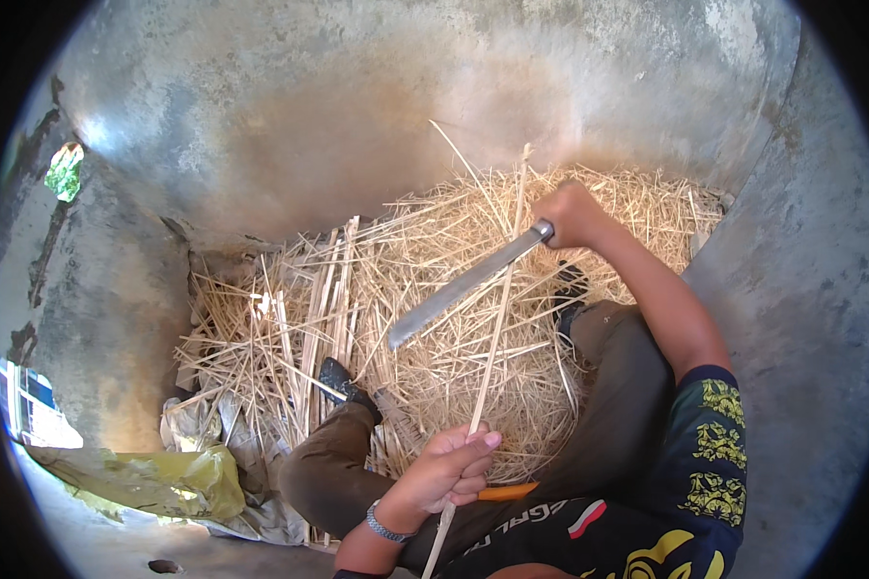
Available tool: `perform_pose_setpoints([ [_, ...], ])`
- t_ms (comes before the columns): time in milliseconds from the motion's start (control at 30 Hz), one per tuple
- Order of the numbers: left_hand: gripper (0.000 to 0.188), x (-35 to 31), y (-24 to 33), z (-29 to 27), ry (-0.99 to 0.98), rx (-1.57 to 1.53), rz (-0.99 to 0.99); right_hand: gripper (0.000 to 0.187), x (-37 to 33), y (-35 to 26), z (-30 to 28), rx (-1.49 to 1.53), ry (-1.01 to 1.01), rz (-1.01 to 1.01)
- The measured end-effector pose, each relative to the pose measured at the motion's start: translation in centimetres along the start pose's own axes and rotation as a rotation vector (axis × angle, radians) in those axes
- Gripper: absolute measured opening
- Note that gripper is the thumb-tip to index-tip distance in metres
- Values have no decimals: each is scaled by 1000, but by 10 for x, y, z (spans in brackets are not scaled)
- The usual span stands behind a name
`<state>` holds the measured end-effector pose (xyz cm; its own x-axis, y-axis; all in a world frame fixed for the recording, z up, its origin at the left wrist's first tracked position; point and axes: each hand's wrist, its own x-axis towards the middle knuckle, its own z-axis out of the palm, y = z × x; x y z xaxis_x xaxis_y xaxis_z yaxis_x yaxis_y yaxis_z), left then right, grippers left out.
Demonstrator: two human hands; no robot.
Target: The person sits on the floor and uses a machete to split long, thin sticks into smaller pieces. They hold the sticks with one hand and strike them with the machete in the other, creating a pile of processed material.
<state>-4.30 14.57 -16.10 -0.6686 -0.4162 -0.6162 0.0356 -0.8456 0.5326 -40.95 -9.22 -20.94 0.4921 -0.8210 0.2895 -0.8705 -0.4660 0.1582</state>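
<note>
My left hand (451, 467), low in the middle, is closed round a long thin pale strip of bamboo or wood (493, 352). The strip slants up and away from me, its far end above the shavings. My right hand (572, 214), farther off to the right, grips a long-bladed knife (465, 284) by its handle, which the fist mostly hides. Its broad grey blade points left and toward me, and crosses the strip near its upper part. Whether blade and strip touch, I cannot tell.
A deep heap of pale shavings (434, 251) covers the floor between my bent legs. Several split strips (336, 294) lie at the left. A yellowish sheet (154, 480) is crumpled at lower left. Worn concrete walls (357, 106) stand close behind the heap and at both sides.
</note>
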Motion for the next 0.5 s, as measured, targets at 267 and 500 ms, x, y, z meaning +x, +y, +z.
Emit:
perform_pose_setpoints([
  [267, 24, -1, -12, 15, -38, 19, -51, 21, -26, 34, 36, 185, -54, 1051],
  [500, 23, -7, -4, 0, -5, -76, -20, 16, -13, 20, 28, -49, 25, 354],
])
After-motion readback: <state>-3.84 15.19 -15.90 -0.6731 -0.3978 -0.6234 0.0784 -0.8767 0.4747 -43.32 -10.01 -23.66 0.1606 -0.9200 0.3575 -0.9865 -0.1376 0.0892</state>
